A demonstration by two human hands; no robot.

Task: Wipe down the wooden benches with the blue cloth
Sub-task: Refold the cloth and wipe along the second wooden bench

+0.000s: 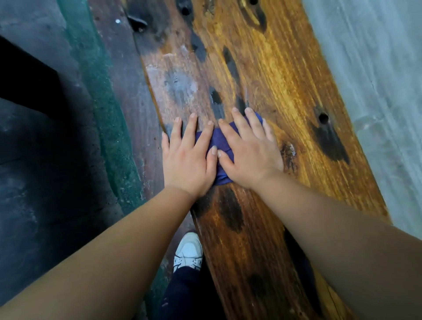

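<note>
We press the blue cloth (219,146) flat onto the wooden bench (274,75) with our left hand (188,157) and right hand (250,152), fingers straight and spread.

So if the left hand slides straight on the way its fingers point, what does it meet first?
Only more bench: the left hand points along the board toward a pale scuffed patch. No obstacle shows on that line.

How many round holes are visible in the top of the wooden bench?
3 on the wooden bench: one right of the hands, two at the far end, left and right. The arms may hide more.
</note>
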